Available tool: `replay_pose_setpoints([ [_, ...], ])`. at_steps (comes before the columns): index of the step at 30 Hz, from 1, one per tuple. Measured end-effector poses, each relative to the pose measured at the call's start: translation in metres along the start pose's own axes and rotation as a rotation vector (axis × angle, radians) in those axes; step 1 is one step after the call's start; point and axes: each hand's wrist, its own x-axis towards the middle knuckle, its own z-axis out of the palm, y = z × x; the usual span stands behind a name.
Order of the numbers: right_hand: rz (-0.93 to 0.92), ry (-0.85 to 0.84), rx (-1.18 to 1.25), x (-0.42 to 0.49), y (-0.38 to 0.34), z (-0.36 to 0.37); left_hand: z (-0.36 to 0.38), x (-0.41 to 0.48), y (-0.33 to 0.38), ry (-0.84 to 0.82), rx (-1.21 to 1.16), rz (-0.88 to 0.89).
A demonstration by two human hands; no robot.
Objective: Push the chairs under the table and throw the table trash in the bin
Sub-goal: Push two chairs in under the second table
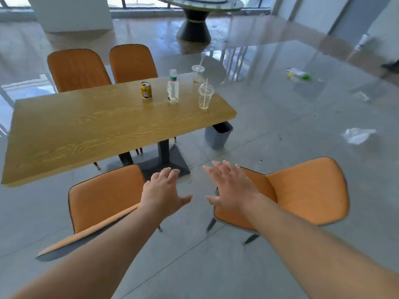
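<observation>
A wooden table [86, 130] carries a gold can [146, 90], a clear bottle [173, 88] and two plastic cups with straws [205, 98] [197, 73]. Two orange chairs [78, 70] [132, 62] stand at its far side. On the near side, one orange chair [103, 199] stands pulled out and another [306, 190] is turned away to the right. My left hand [164, 190] and my right hand [231, 186] reach forward between these two chairs, fingers spread, holding nothing. A grey bin [218, 134] sits on the floor by the table's right end.
Crumpled white paper [358, 134] lies on the grey tiled floor to the right. More litter [299, 75] lies farther back. A round table on a dark pedestal [194, 26] stands behind. A white pillar [73, 14] rises at the back left.
</observation>
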Motion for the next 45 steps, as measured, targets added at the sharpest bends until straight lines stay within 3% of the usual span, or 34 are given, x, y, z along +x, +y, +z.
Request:
replay_pose_setpoints([
  [10, 0.233, 0.093, -0.037, -0.269, 0.265, -0.036, 0.051, -0.017, 0.365, 0.033, -0.242, 0.025],
  [16, 0.352, 0.088, 0.004, -0.341, 0.39, -0.023, 0.116, -0.013, 0.501, -0.085, -0.326, 0.023],
  [26, 0.192, -0.094, -0.101, -0.266, 0.548, 0.041, 0.224, 0.122, 0.612, -0.143, -0.451, -0.132],
  [32, 0.076, -0.174, -0.052, -0.227, 0.626, 0.073, 0.271, 0.182, 0.656, -0.218, -0.39, -0.246],
  [39, -0.23, -0.283, -0.136, -0.167, 0.665, 0.118, 0.3, 0.189, 0.673, -0.23, -0.305, -0.381],
  [45, -0.488, -0.271, -0.253, -0.13, 0.637, 0.137, 0.307, 0.159, 0.677, -0.187, -0.231, -0.48],
])
